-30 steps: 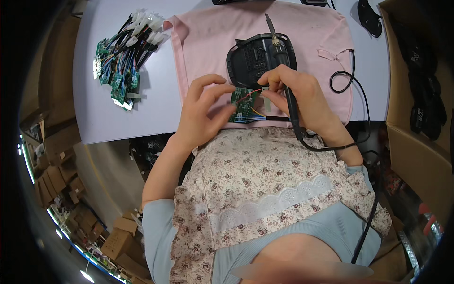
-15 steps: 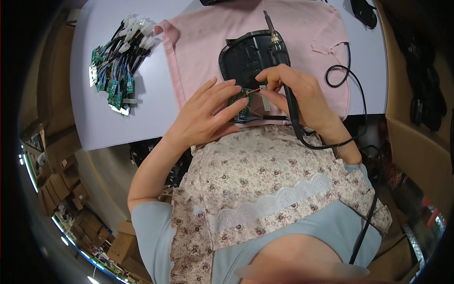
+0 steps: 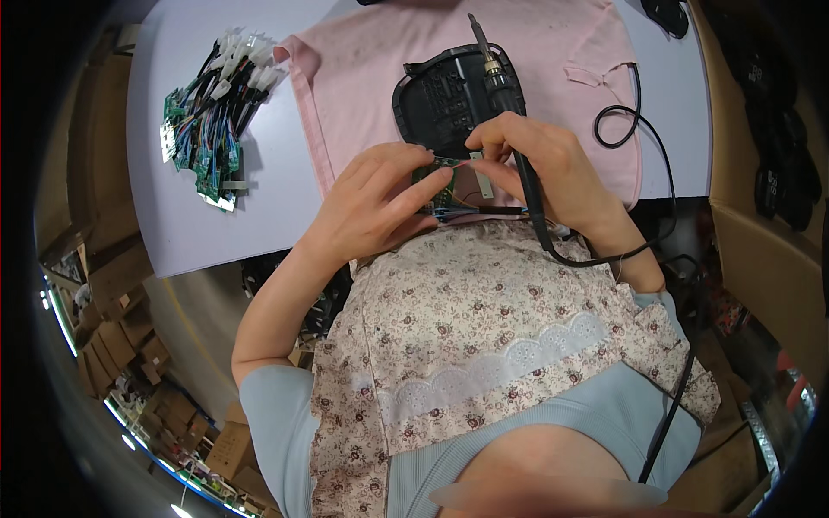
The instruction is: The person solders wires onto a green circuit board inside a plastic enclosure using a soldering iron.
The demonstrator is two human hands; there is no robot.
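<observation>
A small green circuit board (image 3: 442, 197) with thin wires lies by the table's front edge. My left hand (image 3: 371, 203) grips it from the left, fingers bent over its far edge and the thumb near its lower edge. My right hand (image 3: 557, 168) holds a soldering iron (image 3: 499, 82) between palm and fingers, its metal tip pointing away from me. The thumb and index finger of that hand also pinch the end of a short red wire (image 3: 460, 163) at the board's upper right. Just beyond both hands sits a black plastic shell (image 3: 445, 95), hollow side up.
Pink cloth (image 3: 345, 95) covers the table's middle. At the left lies a heap of green boards with wires and white connectors (image 3: 207, 138). The iron's black cable (image 3: 658, 173) loops on the right and runs past my forearm. A cardboard box (image 3: 760, 250) stands at the right.
My left fingers have curled in closer over the board. The red wire's end and my right fingertips have shifted slightly left, with the iron still in my right hand.
</observation>
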